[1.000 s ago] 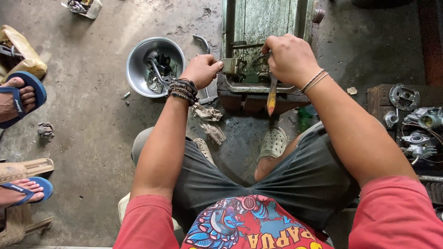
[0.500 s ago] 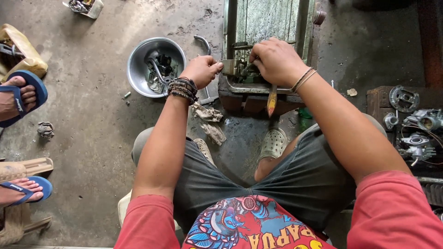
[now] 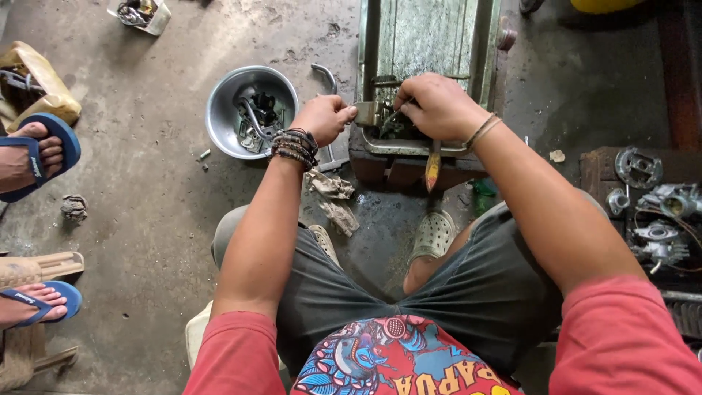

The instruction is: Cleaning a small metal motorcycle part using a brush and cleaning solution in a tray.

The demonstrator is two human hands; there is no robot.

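The left hand is clenched, its fingers grasping a small grey metal block that sticks out from the left edge of a metal tray. A stack of beaded bracelets sits on that wrist. The right hand is closed over a dark metal part lying inside the tray; its fingers curl down onto the part, though what exactly they grip is hidden under the hand. A tool with a yellow and red handle hangs below the tray's front rim, under the right wrist; whether the hand touches it cannot be told.

The tray rests on a low wooden block on the concrete floor, at the near end of a worn greenish plank. Just left of the left hand stands a steel bowl holding mixed metal parts. Crumpled rags lie on the floor below the bowl. Engine parts are set out at the far right. Another person's feet in blue sandals stand at the left edge.
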